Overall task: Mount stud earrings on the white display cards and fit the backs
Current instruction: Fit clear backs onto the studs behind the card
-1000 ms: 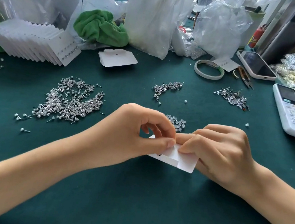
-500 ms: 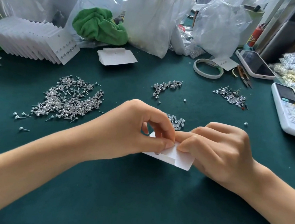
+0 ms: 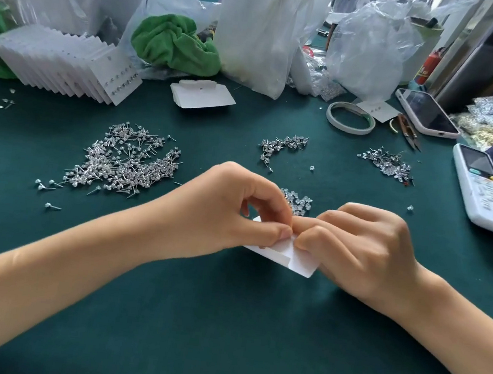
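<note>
Remote control (image 3: 487,191): key markings too small to read.
Phone (image 3: 425,112): screen dark.
Legible text: none found.

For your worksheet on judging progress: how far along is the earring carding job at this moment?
Done: a fanned row of filled cards stands at the far left. In hand: the left hand and right hand pinch one white card; the stud itself is hidden. Left: a large pile of loose studs, two smaller piles and blank cards.
</note>
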Demonstrator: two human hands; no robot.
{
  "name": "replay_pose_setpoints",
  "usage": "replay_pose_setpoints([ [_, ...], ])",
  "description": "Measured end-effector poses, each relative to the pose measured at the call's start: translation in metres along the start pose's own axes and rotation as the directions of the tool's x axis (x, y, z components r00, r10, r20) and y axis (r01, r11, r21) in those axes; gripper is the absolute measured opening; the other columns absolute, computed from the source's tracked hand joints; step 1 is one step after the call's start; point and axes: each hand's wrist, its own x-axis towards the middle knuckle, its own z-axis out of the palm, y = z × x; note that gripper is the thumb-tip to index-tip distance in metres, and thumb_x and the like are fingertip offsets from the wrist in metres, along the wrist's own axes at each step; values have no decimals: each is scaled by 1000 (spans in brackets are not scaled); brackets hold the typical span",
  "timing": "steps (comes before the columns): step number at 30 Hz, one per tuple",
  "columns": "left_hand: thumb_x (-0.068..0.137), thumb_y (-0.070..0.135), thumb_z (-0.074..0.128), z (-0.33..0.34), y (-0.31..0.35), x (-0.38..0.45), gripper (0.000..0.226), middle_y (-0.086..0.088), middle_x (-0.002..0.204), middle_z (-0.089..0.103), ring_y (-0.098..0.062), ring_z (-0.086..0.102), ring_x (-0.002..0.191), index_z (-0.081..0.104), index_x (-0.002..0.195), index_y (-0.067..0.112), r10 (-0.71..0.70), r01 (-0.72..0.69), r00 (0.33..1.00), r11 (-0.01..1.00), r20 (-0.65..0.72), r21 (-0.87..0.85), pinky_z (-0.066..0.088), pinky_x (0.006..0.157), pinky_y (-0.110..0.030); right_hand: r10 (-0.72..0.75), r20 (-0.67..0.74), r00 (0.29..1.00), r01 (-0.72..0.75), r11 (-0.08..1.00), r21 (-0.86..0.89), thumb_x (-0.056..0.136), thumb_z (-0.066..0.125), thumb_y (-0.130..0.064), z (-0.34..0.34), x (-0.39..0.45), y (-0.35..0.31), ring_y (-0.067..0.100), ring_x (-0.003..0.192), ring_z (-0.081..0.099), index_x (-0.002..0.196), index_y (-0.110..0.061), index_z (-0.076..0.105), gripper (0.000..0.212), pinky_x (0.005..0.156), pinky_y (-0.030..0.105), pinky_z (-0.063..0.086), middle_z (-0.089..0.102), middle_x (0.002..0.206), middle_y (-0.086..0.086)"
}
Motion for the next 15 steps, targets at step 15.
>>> replay_pose_setpoints([
  [15, 89, 36, 55, -15, 1, 9, 20, 7, 91, 69, -11, 62, 80, 68, 100, 25, 12, -17, 952, 1000, -307, -15, 44, 64, -18, 550, 24, 835, -527, 787, 322, 84, 72, -31, -2, 13, 2, 26, 43, 56, 75, -22, 54, 22, 41, 36, 45, 62, 55, 3],
])
